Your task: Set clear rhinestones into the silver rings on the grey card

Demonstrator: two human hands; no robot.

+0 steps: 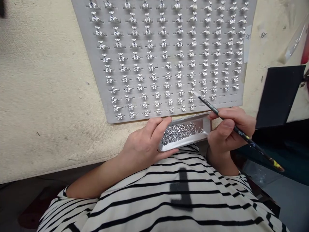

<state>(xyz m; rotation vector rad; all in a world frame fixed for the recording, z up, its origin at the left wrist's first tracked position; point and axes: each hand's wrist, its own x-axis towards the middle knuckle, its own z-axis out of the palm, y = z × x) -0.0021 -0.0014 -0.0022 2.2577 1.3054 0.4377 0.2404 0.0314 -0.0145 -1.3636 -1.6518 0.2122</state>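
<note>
Right hand (230, 129): grip pinched firm, thumb and fingers round the pen (241, 133), pale tip pointing away from the body. I can't tell if the tip touches a ring or hangs just over it. Left hand (145, 141): grip closed on one end of the tray (206, 125), digits along its far and near sides. Right fingertips sit at the tray's other end; contact unclear to me.

For good tip work I'd want a light pinch, the wrist braced, the tip coming in at a slant and clear of neighbouring rings. Tray level and close to the board, so nothing spills and the reach stays short.

The rings (179, 74) stand in slots in the board (96, 64), just beyond the tray; the near right corner has bare slots. Rings: shiny, silver-coloured, bear-like tops. Board: flat, grey, matte, foam-like by my guess. Tray: pale, narrow, shallow, straight-walled. Stones (180, 133) inside: tiny, loose, glittery, likely to roll. Pen: thin, dark, paint-flecked, yellow near the tail.

Further out, a stray stone (87, 83) lies left of the board on the cream, grainy tabletop (60, 80). Flat black pad (280, 93) at right.
</note>
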